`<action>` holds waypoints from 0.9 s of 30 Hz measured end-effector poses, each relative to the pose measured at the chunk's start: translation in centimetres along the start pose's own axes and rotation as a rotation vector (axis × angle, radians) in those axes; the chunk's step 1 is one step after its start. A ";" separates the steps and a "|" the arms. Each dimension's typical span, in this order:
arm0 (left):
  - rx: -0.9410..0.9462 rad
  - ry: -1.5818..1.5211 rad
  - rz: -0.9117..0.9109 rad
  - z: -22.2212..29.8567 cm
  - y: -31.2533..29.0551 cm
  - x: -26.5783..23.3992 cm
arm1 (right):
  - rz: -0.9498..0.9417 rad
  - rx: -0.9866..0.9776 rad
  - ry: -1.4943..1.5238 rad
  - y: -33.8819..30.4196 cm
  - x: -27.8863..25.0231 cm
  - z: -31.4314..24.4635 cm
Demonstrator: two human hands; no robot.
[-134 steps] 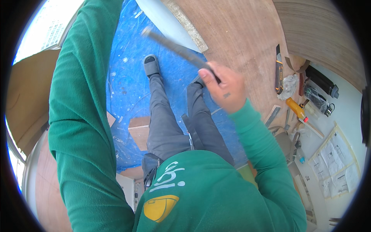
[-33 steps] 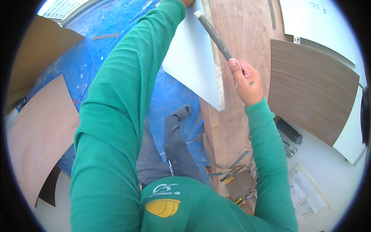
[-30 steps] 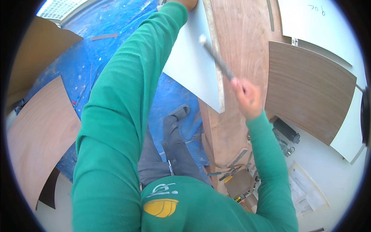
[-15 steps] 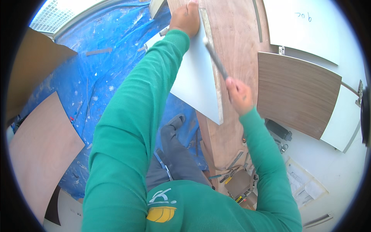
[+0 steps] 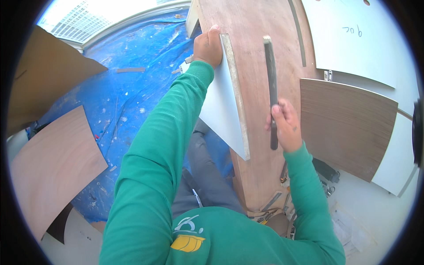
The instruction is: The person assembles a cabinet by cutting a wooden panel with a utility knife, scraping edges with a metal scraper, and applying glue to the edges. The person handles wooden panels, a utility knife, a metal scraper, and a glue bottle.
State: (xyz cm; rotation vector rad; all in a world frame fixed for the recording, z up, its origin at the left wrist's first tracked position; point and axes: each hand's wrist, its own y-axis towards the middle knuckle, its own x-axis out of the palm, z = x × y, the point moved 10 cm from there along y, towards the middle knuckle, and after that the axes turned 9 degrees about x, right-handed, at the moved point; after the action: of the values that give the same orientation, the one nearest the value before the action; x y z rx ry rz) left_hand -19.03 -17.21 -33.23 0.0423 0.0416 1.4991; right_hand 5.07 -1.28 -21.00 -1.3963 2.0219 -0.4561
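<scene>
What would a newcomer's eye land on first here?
Probably the bright green sleeves, rising through the middle, against the blue sheet at left. Then the right hand, right of centre, holding a dark bar, and the left hand, upper centre, gripping the white panel.

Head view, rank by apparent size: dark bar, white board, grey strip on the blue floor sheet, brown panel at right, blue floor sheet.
1. Blue floor sheet
2. Brown panel
3. White board, partly covered
4. Dark bar
5. Grey strip; nearness to the camera may exaggerate the bar's lead.
</scene>
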 end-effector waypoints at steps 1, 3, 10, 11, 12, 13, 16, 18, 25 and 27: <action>-0.040 -0.007 -0.005 -0.5 -0.2 0.0 | -0.008 0.037 -0.036 1.4 0.4 -0.3; -0.096 -0.039 -0.016 -1.2 -0.4 0.2 | -0.028 0.035 -0.069 4.0 1.5 -2.0; 0.128 0.061 0.213 1.2 -0.9 -1.6 | -0.094 -0.076 -0.274 12.1 6.4 -7.9; 0.112 0.054 0.227 1.1 -0.9 -1.7 | -0.139 -0.133 -0.265 12.7 7.0 -8.3; 0.114 0.051 0.246 1.2 -0.9 -1.9 | -0.111 -0.091 -0.287 13.2 6.6 -7.5; 0.107 0.039 0.246 1.1 -0.9 -1.9 | -0.116 -0.111 -0.289 13.1 6.5 -7.1; 0.115 0.019 0.230 1.1 -0.7 -2.0 | -0.123 -0.210 -0.407 10.3 5.4 -5.8; 0.059 0.013 0.194 0.4 -0.7 -1.7 | -0.142 -0.137 -0.401 7.9 4.5 -4.5; 0.122 0.018 0.234 1.1 -0.8 -1.9 | -0.123 -0.123 -0.302 12.3 6.4 -8.0; 0.157 0.068 0.242 1.7 -0.9 -2.0 | -0.120 -0.194 -0.371 12.6 6.7 -8.1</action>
State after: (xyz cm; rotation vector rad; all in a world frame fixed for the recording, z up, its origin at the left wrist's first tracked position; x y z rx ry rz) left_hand -18.20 -19.31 -31.60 0.1262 0.2157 1.7363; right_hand -10.85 -3.23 -24.54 -1.5915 1.7206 -0.0416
